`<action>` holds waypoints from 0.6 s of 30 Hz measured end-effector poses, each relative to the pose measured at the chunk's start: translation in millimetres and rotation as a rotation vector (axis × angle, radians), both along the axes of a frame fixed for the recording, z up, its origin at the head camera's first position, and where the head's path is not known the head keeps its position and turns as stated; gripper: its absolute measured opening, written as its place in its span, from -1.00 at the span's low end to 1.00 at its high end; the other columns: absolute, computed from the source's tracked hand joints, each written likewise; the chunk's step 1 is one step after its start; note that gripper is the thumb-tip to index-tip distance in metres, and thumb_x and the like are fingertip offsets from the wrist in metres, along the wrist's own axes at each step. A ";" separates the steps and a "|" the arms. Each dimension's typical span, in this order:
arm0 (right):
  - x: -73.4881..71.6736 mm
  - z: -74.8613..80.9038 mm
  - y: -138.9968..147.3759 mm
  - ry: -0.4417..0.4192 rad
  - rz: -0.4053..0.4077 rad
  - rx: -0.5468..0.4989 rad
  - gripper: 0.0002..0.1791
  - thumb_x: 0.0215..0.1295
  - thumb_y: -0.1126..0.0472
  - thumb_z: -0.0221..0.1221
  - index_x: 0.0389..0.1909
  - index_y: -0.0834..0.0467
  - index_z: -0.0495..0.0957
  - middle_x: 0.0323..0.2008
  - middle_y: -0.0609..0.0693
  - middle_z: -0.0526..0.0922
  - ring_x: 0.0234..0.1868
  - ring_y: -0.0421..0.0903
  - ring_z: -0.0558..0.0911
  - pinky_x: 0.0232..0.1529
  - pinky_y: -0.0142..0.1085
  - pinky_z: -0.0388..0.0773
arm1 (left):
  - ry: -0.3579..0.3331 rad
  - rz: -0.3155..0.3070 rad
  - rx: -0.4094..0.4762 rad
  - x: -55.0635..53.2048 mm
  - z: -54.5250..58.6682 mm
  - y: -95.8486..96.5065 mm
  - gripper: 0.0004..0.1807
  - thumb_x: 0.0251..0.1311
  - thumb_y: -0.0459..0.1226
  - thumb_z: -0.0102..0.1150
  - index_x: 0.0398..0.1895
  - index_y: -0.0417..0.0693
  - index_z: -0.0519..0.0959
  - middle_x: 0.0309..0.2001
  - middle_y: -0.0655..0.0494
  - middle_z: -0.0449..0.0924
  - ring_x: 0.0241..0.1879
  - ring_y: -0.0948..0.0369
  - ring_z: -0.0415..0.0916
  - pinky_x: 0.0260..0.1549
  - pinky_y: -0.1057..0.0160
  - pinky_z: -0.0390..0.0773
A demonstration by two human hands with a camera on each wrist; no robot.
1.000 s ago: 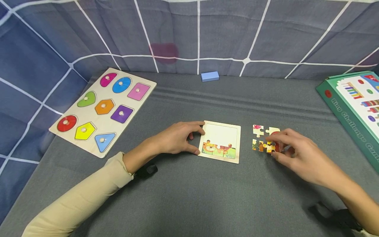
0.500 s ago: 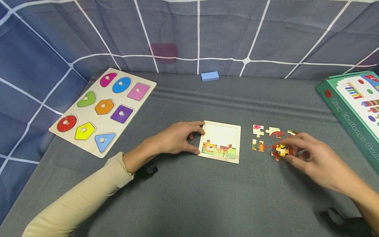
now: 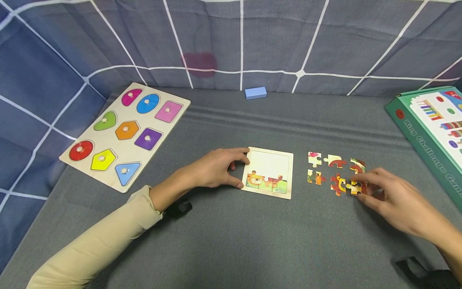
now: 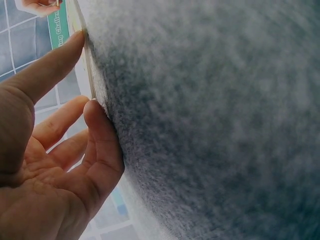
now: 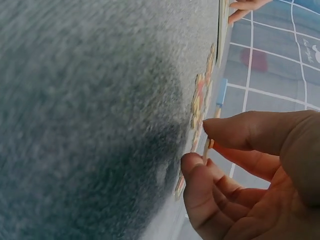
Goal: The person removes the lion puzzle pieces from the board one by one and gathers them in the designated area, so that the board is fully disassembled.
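Observation:
My left hand (image 3: 216,168) holds the left edge of a square wooden puzzle board (image 3: 267,194), its thumb at the lower corner and its index finger at the upper one. A lion's face and grass show on pieces along the board's lower side; above them the recess is bare white. To the right, my right hand (image 3: 397,200) pinches a yellow jigsaw piece (image 3: 353,188) between thumb and fingers. In the right wrist view that hand (image 5: 250,175) has the piece on edge, its picture mostly hidden. A red-and-yellow jigsaw piece (image 3: 338,184) lies just left of it.
Several other jigsaw pieces (image 3: 335,161) lie in two rows on the grey cloth (image 3: 231,241). A knobbed shape board (image 3: 169,148) lies at left, a blue block (image 3: 256,93) at the back, and a green game box (image 3: 422,140) at right. Checked fabric (image 3: 270,44) rises behind.
My right hand has moved right and slightly nearer me with the yellow jigsaw piece, uncovering the other pieces. My left hand and the puzzle board have stayed in place.

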State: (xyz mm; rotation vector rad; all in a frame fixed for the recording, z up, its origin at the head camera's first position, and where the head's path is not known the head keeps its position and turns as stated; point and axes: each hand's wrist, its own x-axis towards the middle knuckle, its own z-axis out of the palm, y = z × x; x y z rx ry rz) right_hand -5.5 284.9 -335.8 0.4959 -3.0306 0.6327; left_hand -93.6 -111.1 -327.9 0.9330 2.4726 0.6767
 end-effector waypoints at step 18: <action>-1.5 -10.1 7.7 -0.011 -0.019 0.064 -0.50 -0.03 0.39 0.45 0.02 0.18 0.62 -0.21 -0.01 0.53 -0.37 -0.37 0.40 -0.49 -0.31 0.30 | 0.003 -0.002 -0.003 -0.5 -0.2 0.0 -0.41 0.02 -0.14 0.53 0.15 -0.07 0.56 0.44 0.02 0.26 -0.23 0.24 0.42 -0.21 0.25 0.43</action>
